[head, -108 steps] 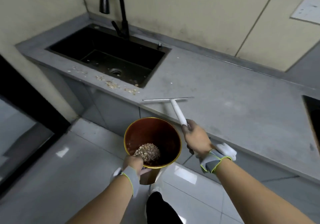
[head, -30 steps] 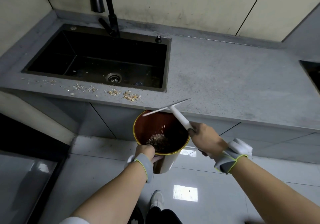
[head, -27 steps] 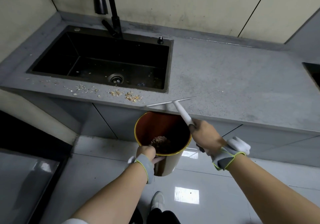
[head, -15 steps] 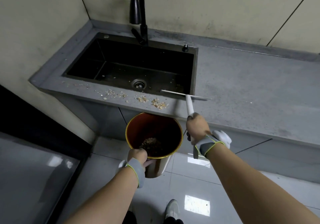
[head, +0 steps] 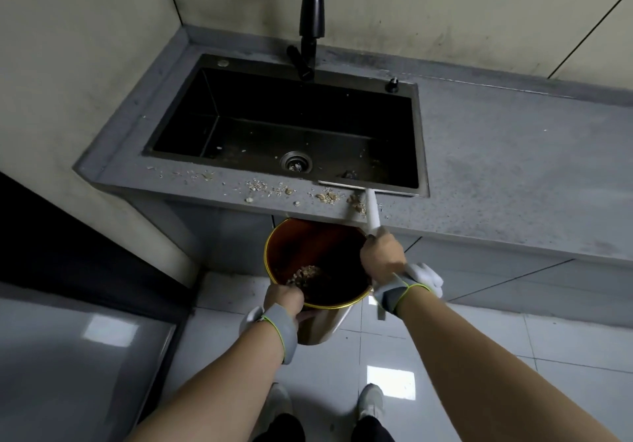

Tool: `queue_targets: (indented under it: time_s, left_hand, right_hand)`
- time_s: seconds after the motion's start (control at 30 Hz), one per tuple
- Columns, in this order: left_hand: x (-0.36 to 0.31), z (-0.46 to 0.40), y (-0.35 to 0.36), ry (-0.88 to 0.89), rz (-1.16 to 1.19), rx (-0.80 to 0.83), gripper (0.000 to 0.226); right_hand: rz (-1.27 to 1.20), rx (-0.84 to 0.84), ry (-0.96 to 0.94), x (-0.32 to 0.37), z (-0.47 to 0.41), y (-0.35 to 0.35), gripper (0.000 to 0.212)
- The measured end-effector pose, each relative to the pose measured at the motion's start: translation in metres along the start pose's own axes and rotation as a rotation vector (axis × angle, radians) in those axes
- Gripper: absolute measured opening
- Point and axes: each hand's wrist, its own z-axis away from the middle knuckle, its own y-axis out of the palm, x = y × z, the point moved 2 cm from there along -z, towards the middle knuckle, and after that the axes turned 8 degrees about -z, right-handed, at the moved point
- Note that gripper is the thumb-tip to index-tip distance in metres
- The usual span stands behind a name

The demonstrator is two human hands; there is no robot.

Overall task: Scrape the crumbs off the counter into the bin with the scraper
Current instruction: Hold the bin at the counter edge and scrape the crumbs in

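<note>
Because pale crumbs (head: 325,196) lay along the grey stone surface's (head: 513,167) front strip, the left hand (head: 284,299) gripped the copper-coloured round bin (head: 308,246) beneath the edge, while the right hand (head: 383,258) clasped the white-handled, thin-bladed scraper (head: 371,210) behind them.

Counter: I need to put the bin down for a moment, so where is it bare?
Right of the sink, the counter is bare to the wall. The front strip is crowded with crumbs and the scraper.
</note>
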Motion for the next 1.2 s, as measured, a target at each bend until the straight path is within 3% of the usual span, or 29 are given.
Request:
queue_targets:
  time_s: [0.1, 0.3, 0.8, 1.03, 1.2]
  left_hand:
    - [0.0, -0.003, 0.001, -0.004, -0.059, -0.022, 0.023]
    - [0.007, 0.003, 0.018, -0.006, -0.026, -0.014, 0.012]
    - [0.043, 0.036, 0.113, 0.036, 0.028, -0.03, 0.019]
    - [0.057, 0.052, 0.154, 0.049, 0.043, 0.005, 0.032]
    - [0.061, 0.063, 0.167, 0.033, 0.073, 0.019, 0.023]
  right_hand:
    - [0.022, 0.058, -0.03, -0.013, -0.005, -0.024, 0.026]
    - [0.154, 0.129, -0.129, -0.038, 0.0, -0.055, 0.027]
    - [0.209, 0.228, -0.208, -0.108, 0.017, -0.118, 0.032]
    - [0.044, 0.279, -0.12, -0.14, 0.042, -0.147, 0.023]
    - [0.001, 0.247, -0.224, -0.116, 0.03, -0.161, 0.02]
